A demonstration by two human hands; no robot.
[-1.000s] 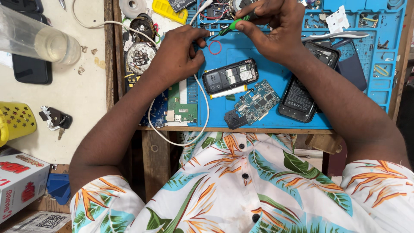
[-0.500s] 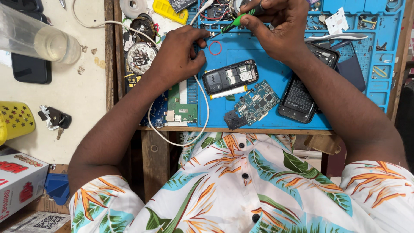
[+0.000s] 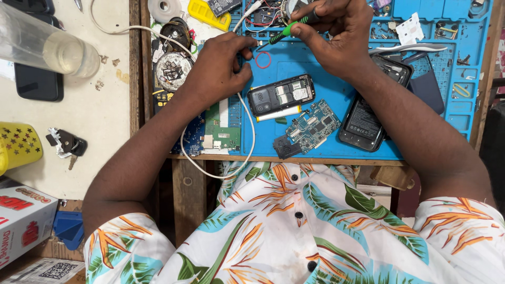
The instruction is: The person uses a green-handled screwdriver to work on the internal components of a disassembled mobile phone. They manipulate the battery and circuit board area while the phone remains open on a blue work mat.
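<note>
Screwdriver, slim green-handled, pinched in right hand; left hand presses rubbery blue mat.

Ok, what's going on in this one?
A person sits at a blue work mat covered in phone parts. The right hand holds a green screwdriver, tip down at the mat's top edge, while the left hand presses flat beside it. An opened phone, a loose circuit board and a second phone lie nearer the person.
</note>
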